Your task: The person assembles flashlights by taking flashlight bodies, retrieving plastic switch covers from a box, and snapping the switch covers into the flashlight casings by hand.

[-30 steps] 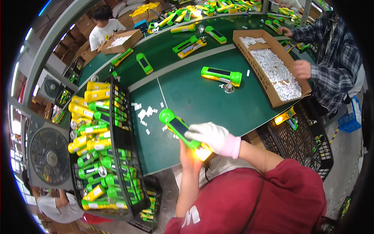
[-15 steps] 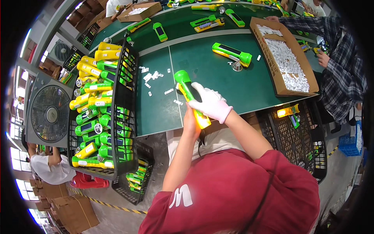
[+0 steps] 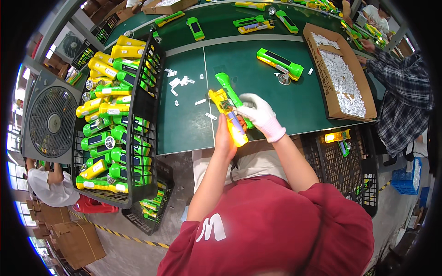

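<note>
Our bare left hand (image 3: 226,138) grips a yellow flashlight (image 3: 228,117); our gloved right hand (image 3: 260,115) clamps a green flashlight (image 3: 232,96) against it, both over the desk's (image 3: 184,119) near edge. Black crate (image 3: 145,106) sits left.

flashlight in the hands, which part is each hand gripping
The bare left hand grips the yellow flashlight by its lower end. The white-gloved right hand closes around the middle of the green piece lying along it.
</note>
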Demonstrator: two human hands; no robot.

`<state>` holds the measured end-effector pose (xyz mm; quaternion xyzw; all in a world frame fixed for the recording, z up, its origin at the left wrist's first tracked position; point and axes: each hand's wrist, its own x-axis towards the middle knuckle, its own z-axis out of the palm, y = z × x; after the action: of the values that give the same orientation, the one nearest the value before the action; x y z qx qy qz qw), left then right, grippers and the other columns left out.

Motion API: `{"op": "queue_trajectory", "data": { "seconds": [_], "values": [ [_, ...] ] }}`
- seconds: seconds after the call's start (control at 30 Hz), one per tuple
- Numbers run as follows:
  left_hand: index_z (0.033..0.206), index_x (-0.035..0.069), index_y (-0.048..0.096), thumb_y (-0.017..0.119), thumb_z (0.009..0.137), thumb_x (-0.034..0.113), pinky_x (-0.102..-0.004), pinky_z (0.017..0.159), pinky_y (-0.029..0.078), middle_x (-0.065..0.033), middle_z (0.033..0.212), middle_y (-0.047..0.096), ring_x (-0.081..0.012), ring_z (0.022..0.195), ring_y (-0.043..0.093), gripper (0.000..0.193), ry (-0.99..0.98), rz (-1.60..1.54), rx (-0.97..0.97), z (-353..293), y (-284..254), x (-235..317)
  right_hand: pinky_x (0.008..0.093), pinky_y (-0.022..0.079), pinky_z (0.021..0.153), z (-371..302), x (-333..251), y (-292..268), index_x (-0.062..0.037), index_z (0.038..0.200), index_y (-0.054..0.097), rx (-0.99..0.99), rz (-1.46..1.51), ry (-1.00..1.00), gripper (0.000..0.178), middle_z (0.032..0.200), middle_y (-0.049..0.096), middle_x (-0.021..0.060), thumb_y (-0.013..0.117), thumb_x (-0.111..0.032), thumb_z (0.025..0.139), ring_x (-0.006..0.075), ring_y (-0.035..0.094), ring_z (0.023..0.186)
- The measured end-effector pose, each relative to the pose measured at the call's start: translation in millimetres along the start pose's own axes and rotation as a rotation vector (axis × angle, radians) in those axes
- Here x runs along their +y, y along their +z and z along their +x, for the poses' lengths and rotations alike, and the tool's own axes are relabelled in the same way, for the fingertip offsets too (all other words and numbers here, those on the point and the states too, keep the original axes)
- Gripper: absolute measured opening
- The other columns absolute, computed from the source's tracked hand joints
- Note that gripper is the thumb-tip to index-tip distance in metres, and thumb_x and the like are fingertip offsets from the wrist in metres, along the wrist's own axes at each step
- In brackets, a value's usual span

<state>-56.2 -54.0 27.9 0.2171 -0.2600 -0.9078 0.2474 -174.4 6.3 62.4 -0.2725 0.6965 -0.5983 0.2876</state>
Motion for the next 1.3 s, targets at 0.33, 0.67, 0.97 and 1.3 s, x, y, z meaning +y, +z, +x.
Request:
{"op": "queue_trajectory", "data": {
  "seconds": [0.33,0.67,0.97,1.3],
  "values": [
    [0.12,0.01,0.04,0.032,0.097,0.04,-0.0301,0.073,0.049,-0.0051,0.1,0.054,-0.0148,0.085,0.056,0.038,0.028,0.131,0.012,2,5,0,0.0273,0.048,0.066,20,-3,-5,0.004,0.093,0.062,-0.327,-0.149,0.176,0.045,0.078,0.063,0.0117,0.068,-0.035,0.073,0.0177,0.061,0.07],
    [0.107,0.006,0.049,0.026,0.096,0.044,-0.0341,0.07,0.048,-0.0097,0.09,0.057,-0.0193,0.078,0.056,0.046,-0.022,-0.129,-0.048,9,-14,3,0.0295,0.049,0.063,7,-20,1,0.003,0.091,0.059,-0.089,-0.418,0.052,0.042,0.076,0.064,0.0128,0.067,-0.035,0.075,0.0186,0.062,0.067],
    [0.107,0.008,0.05,0.027,0.096,0.045,-0.0333,0.071,0.048,-0.009,0.088,0.057,-0.0187,0.078,0.056,0.045,-0.007,-0.242,-0.123,7,-17,9,0.0264,0.044,0.08,-8,-14,4,0.0068,0.109,0.054,-0.223,0.077,-0.002,0.048,0.096,0.062,0.0128,0.06,-0.031,0.081,0.0162,0.059,0.089],
    [0.121,0.007,0.045,0.028,0.097,0.044,-0.0371,0.086,0.047,-0.0094,0.108,0.057,-0.0216,0.098,0.057,0.047,0.103,-0.061,-0.014,7,-17,8,0.0253,0.045,0.077,-30,-28,20,0.0045,0.112,0.053,-0.083,0.182,-0.068,0.046,0.096,0.061,0.0118,0.062,-0.027,0.08,0.0133,0.059,0.087]
  ]
}}
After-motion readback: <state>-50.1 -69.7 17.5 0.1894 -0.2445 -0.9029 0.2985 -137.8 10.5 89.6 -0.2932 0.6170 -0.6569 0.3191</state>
